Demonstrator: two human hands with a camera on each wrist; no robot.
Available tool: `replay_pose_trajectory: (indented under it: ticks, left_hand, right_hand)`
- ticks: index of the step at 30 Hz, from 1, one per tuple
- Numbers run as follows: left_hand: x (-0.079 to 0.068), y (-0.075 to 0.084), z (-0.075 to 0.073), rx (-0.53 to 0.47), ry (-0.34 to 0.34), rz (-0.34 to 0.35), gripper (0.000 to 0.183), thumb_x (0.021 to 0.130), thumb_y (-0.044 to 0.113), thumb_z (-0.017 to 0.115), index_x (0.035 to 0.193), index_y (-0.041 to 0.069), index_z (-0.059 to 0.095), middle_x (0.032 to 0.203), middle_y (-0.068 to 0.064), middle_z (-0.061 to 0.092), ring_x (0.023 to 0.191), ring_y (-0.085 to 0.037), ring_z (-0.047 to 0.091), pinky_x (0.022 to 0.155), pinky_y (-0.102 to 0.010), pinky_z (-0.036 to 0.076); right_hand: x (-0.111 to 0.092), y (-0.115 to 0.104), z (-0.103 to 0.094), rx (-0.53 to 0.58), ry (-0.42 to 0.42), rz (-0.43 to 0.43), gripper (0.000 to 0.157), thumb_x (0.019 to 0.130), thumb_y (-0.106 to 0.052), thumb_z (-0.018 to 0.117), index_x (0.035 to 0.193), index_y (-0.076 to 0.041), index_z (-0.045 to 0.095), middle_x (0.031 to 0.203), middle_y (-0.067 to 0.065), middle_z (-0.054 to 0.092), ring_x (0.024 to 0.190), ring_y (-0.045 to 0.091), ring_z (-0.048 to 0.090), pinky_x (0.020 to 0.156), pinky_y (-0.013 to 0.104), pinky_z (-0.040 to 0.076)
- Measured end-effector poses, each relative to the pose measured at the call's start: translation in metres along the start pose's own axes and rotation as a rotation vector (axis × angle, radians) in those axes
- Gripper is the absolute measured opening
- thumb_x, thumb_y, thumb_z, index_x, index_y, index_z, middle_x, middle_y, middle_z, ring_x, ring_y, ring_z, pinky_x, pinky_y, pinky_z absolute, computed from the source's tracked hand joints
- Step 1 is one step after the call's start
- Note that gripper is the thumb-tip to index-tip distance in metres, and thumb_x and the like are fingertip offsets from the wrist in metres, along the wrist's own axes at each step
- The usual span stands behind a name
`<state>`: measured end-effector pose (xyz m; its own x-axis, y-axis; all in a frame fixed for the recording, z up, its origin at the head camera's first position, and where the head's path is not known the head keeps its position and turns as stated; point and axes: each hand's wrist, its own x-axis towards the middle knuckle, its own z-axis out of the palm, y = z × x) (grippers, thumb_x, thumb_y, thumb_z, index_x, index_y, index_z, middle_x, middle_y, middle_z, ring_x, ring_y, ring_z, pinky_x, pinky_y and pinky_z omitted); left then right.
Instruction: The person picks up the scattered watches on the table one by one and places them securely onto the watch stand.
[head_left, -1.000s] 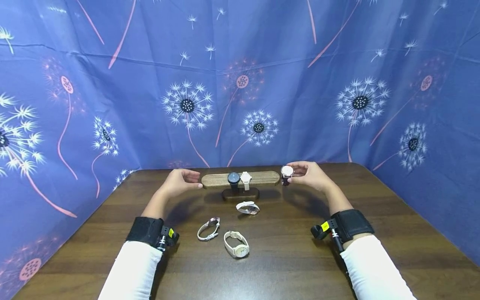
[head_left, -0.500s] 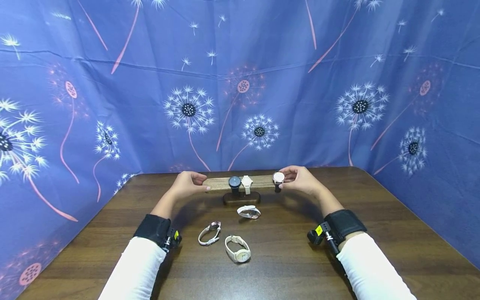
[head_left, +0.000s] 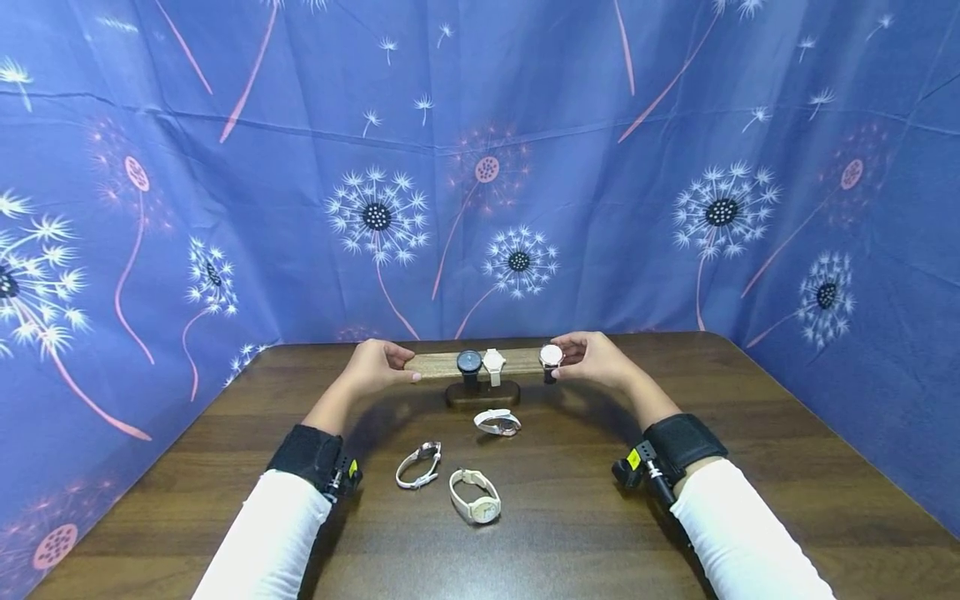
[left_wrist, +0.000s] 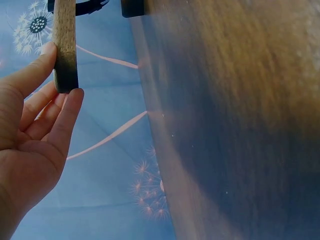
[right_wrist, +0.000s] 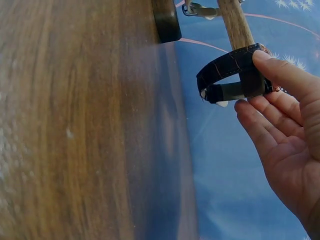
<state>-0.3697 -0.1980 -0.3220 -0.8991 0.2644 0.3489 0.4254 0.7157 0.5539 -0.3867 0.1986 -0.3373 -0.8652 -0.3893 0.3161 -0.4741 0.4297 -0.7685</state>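
A wooden watch stand has a horizontal bar on a dark base. My left hand holds the bar's left end; in the left wrist view the thumb and fingers are about the bar's end. At the other end my right hand pinches a watch with a white dial and dark strap. Its buckled strap loops around the bar in the right wrist view. A black watch and a cream watch sit side by side at mid-bar.
On the table in front of the stand lie a white-strapped watch, another pale-strapped watch and a cream watch with a round dial. A blue dandelion-print cloth hangs behind the table.
The dark-strapped watch has moved left from beyond the bar's right end onto the bar, with my right hand. My left hand has shifted slightly right and now holds the bar's left end.
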Motion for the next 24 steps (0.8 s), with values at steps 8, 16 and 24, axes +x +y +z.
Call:
replay_pose_trajectory:
  ticks: [8,16,24]
  left_hand:
    - [0.000,0.003,-0.001,-0.007,-0.006,-0.020,0.042,0.066,0.032,0.079,0.099,0.009,0.068,0.084,-0.002,0.067,0.078,-0.012,0.061,0.073,-0.034,0.052]
    - [0.000,0.004,-0.003,0.013,-0.015,-0.026,0.042,0.067,0.032,0.079,0.100,0.009,0.068,0.086,-0.003,0.068,0.080,-0.013,0.061,0.074,-0.034,0.052]
    - [0.001,0.005,-0.002,0.007,-0.017,-0.019,0.043,0.067,0.032,0.079,0.100,0.008,0.068,0.086,-0.003,0.068,0.080,-0.012,0.062,0.074,-0.033,0.051]
  right_hand:
    - [-0.003,-0.013,0.000,0.018,-0.018,0.005,0.057,0.068,-0.007,0.076,0.118,0.007,0.052,0.100,0.023,0.062,0.091,0.029,0.060,0.076,0.030,0.051]
    - [0.003,-0.001,0.002,-0.005,0.019,-0.039,0.058,0.065,-0.020,0.080,0.115,-0.001,0.058,0.096,0.011,0.066,0.086,0.019,0.062,0.075,0.031,0.051]
    - [0.007,-0.006,0.015,0.094,0.016,-0.003,0.059,0.064,-0.019,0.081,0.116,-0.004,0.059,0.105,0.010,0.064,0.094,0.018,0.059,0.082,0.032,0.048]
